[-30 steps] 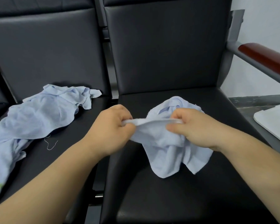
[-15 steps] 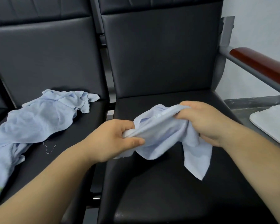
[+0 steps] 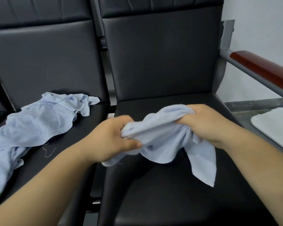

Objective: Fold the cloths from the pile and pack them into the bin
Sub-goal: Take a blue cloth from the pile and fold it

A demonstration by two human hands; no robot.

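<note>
A crumpled light blue cloth hangs between both hands above the right black seat. My left hand pinches its left end between thumb and fingers. My right hand grips its upper right edge, fingers curled round the fabric. One corner of the cloth dangles down to the right. A pile of light blue cloths lies spread over the left seat. The bin's white rim or lid shows at the right edge.
Two black padded chairs stand side by side with a gap between them. A grey armrest with a red-brown pad runs along the right. A loose thread lies on the left seat.
Both hands have drawn apart and the cloth has stretched between them. My right hand has risen and moved right; a corner now hangs lower right.
</note>
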